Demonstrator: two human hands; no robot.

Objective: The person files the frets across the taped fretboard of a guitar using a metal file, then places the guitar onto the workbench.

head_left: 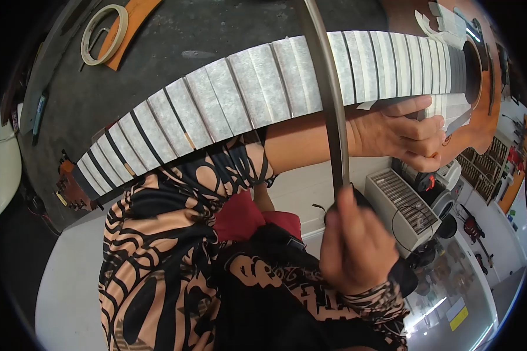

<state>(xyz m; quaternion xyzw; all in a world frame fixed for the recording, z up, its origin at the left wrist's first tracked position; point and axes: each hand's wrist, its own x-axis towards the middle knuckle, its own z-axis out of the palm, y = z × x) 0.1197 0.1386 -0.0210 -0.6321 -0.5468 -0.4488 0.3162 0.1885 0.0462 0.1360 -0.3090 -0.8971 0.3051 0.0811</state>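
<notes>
A guitar (477, 131) lies across the bench with its fretboard (249, 82) covered in strips of white masking tape, dark frets showing between several of them. My right hand (357, 245) is closed around the lower end of a long metal file (329, 88), slightly blurred. The file crosses over the taped fretboard, extending past its far edge; whether it touches a fret I cannot tell. Reaching under the file, my left hand (412, 134) has its fingers curled on the guitar where the neck meets the body. The headstock (79, 184) is at the far left.
A roll of masking tape (88, 44) and an orange strip (129, 35) lie on the dark bench (205, 23). A blue-handled tool (39, 117) is at the left. To the right are a slatted white box (392, 205), cables and a glass-topped case (450, 298).
</notes>
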